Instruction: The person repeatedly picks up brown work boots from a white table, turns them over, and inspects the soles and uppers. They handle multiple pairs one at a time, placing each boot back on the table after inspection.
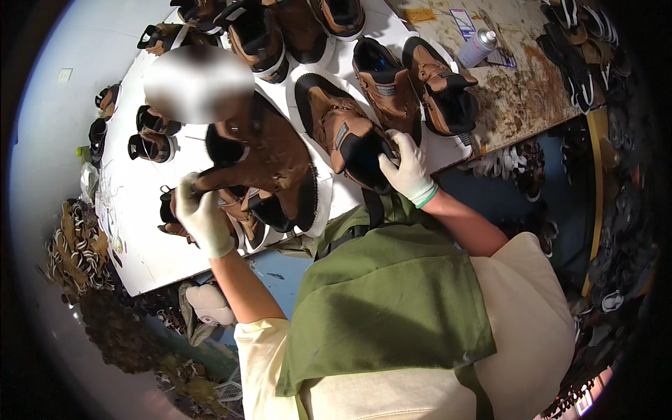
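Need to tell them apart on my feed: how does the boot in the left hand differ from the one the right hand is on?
The boot in the left hand is lifted off the white table, gripped by the left hand; the boot under the right hand lies on the table. The lifted one looks larger, being nearer the camera. The right hand grips the other's dark collar. Both are brown boots; both hands wear white gloves.

Lay on the stained brown worktop [521,91] at the upper right: a white spray can [477,47] with a pale cap, tipped on its side, just beside a white rectangular label [463,22] with blue and red print. Sat a little to the left of those, near the worktop's far edge, a small yellow rectangular tag [420,14]. Showed grey rectangular tongue labels [386,89] on the brown boots.
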Action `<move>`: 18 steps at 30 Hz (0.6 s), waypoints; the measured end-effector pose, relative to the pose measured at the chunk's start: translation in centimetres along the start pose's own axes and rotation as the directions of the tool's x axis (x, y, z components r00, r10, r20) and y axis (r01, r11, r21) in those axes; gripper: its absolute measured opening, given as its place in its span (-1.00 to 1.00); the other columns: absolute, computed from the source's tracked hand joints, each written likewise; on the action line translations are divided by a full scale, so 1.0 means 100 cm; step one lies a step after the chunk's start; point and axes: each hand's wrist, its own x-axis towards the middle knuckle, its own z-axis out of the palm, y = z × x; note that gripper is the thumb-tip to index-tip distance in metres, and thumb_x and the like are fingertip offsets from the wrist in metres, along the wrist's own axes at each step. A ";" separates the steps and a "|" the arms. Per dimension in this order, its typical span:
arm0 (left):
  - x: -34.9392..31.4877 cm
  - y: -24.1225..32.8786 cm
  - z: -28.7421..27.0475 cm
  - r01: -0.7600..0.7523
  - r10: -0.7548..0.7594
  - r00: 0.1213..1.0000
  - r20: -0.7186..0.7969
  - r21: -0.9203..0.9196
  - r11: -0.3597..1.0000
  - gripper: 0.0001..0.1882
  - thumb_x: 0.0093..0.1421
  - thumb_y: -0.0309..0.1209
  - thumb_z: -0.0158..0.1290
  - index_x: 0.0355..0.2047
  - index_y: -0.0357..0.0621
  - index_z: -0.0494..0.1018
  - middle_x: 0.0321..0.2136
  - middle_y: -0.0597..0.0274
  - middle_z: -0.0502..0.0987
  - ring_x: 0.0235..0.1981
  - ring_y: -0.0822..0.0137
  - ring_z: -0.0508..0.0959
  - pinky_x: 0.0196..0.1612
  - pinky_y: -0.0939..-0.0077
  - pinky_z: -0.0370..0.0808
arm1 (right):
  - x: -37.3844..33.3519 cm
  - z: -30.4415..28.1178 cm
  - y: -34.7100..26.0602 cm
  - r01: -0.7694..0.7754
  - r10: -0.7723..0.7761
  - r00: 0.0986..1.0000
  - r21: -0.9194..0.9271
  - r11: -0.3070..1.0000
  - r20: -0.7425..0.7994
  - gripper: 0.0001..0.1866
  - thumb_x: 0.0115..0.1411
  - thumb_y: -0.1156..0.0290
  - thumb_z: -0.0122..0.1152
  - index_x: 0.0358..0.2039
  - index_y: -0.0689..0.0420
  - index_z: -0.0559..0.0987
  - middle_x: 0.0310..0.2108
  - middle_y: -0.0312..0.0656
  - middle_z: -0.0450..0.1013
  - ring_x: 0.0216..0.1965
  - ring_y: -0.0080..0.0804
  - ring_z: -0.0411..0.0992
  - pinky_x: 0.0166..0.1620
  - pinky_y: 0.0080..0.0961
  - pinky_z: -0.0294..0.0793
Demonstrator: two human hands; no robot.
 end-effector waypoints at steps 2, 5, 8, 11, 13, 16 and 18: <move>0.010 0.002 -0.026 -0.101 0.095 0.994 -0.050 -0.129 0.986 -0.74 0.03 -0.67 -0.09 -0.24 -0.30 0.43 -0.31 0.22 0.49 -0.29 0.43 0.46 -0.12 0.60 0.41 | 0.001 0.002 0.000 0.039 -0.039 0.999 -0.053 0.998 0.009 -0.51 0.06 0.26 0.25 -0.02 0.16 0.39 -0.18 0.04 0.44 -0.26 0.10 0.46 -0.17 -0.08 0.45; 0.013 0.027 -0.043 -0.103 0.077 0.985 -0.157 -0.166 0.981 -0.66 0.11 -0.63 -0.07 -0.07 -0.27 0.43 -0.20 0.20 0.49 -0.22 0.42 0.47 -0.14 0.57 0.43 | 0.004 0.012 -0.002 0.052 -0.049 0.998 -0.078 0.996 0.051 -0.49 0.05 0.25 0.25 0.00 0.14 0.38 -0.17 0.06 0.44 -0.27 0.12 0.46 -0.18 -0.08 0.46; 0.018 0.010 -0.069 -0.034 -0.022 0.992 -0.124 -0.432 0.901 -0.68 0.21 -0.56 -0.02 -0.01 -0.28 0.42 -0.14 0.16 0.49 -0.27 0.41 0.48 -0.24 0.57 0.44 | 0.002 0.028 -0.006 0.015 0.011 0.993 -0.211 0.977 0.121 -0.48 0.09 0.21 0.21 0.04 0.11 0.36 -0.17 0.12 0.45 -0.28 0.15 0.47 -0.22 -0.05 0.47; 0.011 0.018 -0.060 0.144 -0.201 0.978 -0.054 -0.522 0.841 -0.64 0.27 -0.43 0.05 0.06 -0.26 0.37 -0.03 0.05 0.50 -0.39 0.38 0.49 -0.31 0.59 0.48 | 0.007 0.040 -0.011 0.000 0.018 0.993 -0.147 0.989 0.121 -0.48 0.09 0.23 0.21 0.05 0.10 0.35 -0.17 0.09 0.46 -0.26 0.13 0.48 -0.22 -0.06 0.47; 0.014 0.024 -0.050 0.198 -0.204 0.976 0.071 -0.671 0.714 -0.71 0.29 -0.42 0.03 -0.01 -0.23 0.39 -0.10 0.14 0.53 -0.40 0.48 0.48 -0.47 0.66 0.38 | 0.008 0.047 -0.013 -0.076 0.098 0.983 -0.146 0.986 0.155 -0.48 0.09 0.26 0.23 0.05 0.10 0.35 -0.19 0.08 0.48 -0.25 0.14 0.48 -0.20 -0.05 0.46; 0.018 0.031 -0.036 0.311 -0.176 0.950 0.260 -0.846 0.433 -0.78 0.33 -0.41 -0.02 -0.10 -0.30 0.41 -0.20 0.17 0.56 -0.42 0.47 0.51 -0.60 0.71 0.33 | 0.011 0.049 -0.014 -0.071 0.085 0.986 -0.095 0.993 0.144 -0.50 0.09 0.27 0.21 0.05 0.06 0.35 -0.20 0.08 0.49 -0.26 0.12 0.49 -0.21 -0.06 0.46; 0.011 0.048 -0.014 0.320 -0.252 0.941 0.225 -0.835 0.447 -0.77 0.33 -0.41 -0.04 -0.10 -0.33 0.40 -0.21 0.03 0.55 -0.40 0.31 0.53 -0.61 0.72 0.39 | 0.011 0.051 -0.009 -0.078 0.096 0.986 -0.135 0.988 0.135 -0.50 0.08 0.30 0.21 0.04 0.09 0.36 -0.18 0.08 0.49 -0.25 0.12 0.49 -0.21 -0.08 0.47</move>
